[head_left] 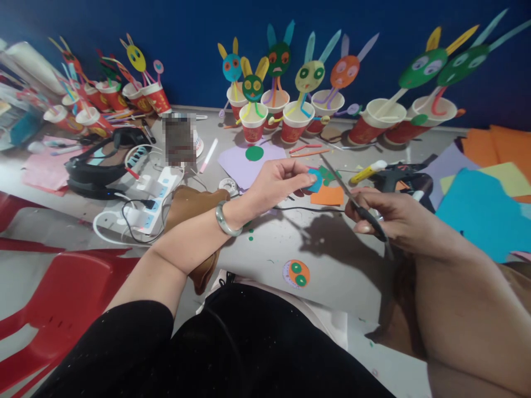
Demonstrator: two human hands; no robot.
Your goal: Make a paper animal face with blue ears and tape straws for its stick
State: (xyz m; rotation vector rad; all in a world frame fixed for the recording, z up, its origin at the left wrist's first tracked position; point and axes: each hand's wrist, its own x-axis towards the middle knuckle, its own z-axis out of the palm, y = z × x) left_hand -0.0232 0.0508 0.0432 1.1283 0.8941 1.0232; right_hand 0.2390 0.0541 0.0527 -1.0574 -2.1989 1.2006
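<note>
My left hand, with a bangle at its wrist, pinches a small piece of blue paper between thumb and fingers. Closed around the handles of a pair of scissors is my right hand; the blades point up and left, just right of the blue piece. Below my hands lies a round orange and purple paper face with green eyes. An orange paper scrap and green scraps lie behind the blue piece.
Paper cups with paper rabbit figures line the blue wall. Blue paper sheets lie at right, near a black glue gun. At left are a power strip, a black headset and a red chair.
</note>
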